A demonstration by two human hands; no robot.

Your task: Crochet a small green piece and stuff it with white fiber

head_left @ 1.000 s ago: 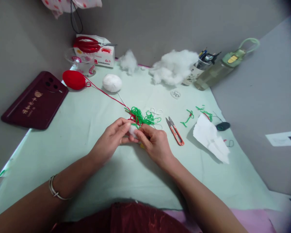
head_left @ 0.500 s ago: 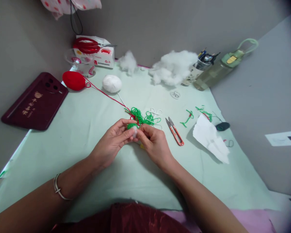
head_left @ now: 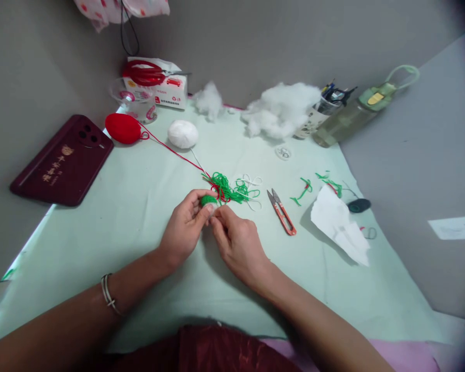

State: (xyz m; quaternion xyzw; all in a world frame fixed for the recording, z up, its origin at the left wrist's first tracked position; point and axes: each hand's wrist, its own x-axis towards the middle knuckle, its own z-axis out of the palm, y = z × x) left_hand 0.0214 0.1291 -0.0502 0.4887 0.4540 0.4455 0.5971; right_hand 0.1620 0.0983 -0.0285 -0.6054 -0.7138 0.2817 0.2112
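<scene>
My left hand (head_left: 184, 222) is closed around a small green crocheted piece (head_left: 208, 199), its thumb pressing the near side. White stuffing (head_left: 211, 206) shows at the piece's lower edge. My right hand (head_left: 238, 237) meets it from the right, thumb and fingertips pinched together at the stuffing; the fingertips are partly hidden. Just beyond both hands lies a tangle of green yarn (head_left: 232, 190) with red and white strands in it. A red yarn ball (head_left: 123, 128) and a white yarn ball (head_left: 183, 134) stand farther back, each trailing a strand toward the tangle.
Orange-handled thread snips (head_left: 282, 213) lie right of my hands, near a crumpled white paper (head_left: 339, 225) and green yarn scraps (head_left: 304, 190). Behind are fluffy stuffing (head_left: 282, 108), a water bottle (head_left: 354, 116), a pen cup (head_left: 313, 121) and red scissors (head_left: 145, 72). A maroon phone (head_left: 64, 160) is left.
My right hand has shifted slightly left and down against the green piece. Less white stuffing shows between the fingers. The whole view has moved a little, so things appear farther right.
</scene>
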